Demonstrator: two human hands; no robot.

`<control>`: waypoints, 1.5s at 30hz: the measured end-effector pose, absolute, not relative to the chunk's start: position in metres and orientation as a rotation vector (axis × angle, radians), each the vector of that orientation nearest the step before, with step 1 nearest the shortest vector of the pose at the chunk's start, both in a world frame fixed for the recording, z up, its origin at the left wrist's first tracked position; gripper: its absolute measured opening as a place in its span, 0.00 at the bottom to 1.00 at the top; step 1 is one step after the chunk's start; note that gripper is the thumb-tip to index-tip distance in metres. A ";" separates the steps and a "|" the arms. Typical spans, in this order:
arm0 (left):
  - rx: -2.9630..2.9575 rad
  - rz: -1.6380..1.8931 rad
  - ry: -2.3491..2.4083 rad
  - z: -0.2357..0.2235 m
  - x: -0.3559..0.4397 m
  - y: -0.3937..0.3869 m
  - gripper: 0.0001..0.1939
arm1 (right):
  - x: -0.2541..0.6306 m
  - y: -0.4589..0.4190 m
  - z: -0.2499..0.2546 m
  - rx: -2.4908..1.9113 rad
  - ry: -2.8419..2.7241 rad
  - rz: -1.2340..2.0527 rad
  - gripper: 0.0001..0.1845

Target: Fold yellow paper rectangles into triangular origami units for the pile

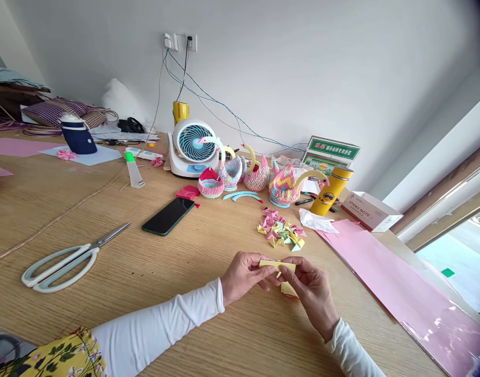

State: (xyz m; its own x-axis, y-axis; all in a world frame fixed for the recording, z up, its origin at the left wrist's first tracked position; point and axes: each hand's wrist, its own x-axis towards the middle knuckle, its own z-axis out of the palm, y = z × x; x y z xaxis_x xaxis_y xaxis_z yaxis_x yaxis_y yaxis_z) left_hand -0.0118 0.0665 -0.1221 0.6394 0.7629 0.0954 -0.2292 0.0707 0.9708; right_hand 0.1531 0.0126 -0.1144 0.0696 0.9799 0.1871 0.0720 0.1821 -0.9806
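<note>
Between my two hands is a small folded strip of yellow paper (266, 264), held level above the table. My left hand (243, 275) pinches its left part between thumb and fingers. On the other end, the thumb and fingers of my right hand (313, 288) are closed. More yellow paper (288, 289) lies on the table just under my hands, partly hidden by them. A heap of folded paper triangles (281, 229) in pink, yellow and green sits a little beyond my fingers.
Scissors (67, 266) and a phone (169, 214) lie to the left. Several folded-paper swans (283, 186) stand near a small fan (195, 146). At right are a yellow bottle (331, 191), a sticky note box (370, 210) and long pink paper sheets (397, 283). A glue bottle (135, 170) stands further back.
</note>
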 end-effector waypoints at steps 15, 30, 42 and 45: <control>1.299 0.822 0.580 -0.117 -0.012 0.064 0.23 | 0.154 0.012 -0.119 -1.173 -1.217 0.833 0.23; 1.336 0.842 0.633 -0.113 -0.013 0.061 0.22 | 0.153 0.012 -0.119 -1.203 -1.200 0.816 0.22; 1.792 0.864 0.711 -0.111 -0.019 0.063 0.17 | 0.163 0.013 -0.128 -1.315 -1.380 0.742 0.22; 2.052 0.887 0.729 -0.113 -0.020 0.066 0.17 | 0.164 0.013 -0.127 -1.340 -1.432 0.702 0.21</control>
State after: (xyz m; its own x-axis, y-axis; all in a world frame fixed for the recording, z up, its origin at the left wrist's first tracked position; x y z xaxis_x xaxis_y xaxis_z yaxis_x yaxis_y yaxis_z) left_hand -0.0204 0.0659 -0.1129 0.5938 0.7290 0.3406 0.1928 -0.5398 0.8194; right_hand 0.1641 0.0132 -0.1268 0.1264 0.9529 0.2758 0.3652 0.2138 -0.9060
